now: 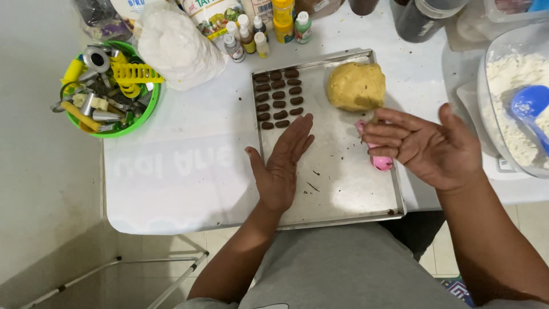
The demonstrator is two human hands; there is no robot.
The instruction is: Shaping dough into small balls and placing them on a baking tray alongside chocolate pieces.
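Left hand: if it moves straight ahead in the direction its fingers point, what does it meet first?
The left hand lies open over the tray, fingers aimed up and slightly right. Going straight on, it would probably first meet the rows of small brown pieces, nearest the bottom right ones, though height above the tray is unclear.

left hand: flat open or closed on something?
Open. The left hand lies palm up with fingers straight over the metal tray, nothing in it, fingertips near the rows of small brown pieces.
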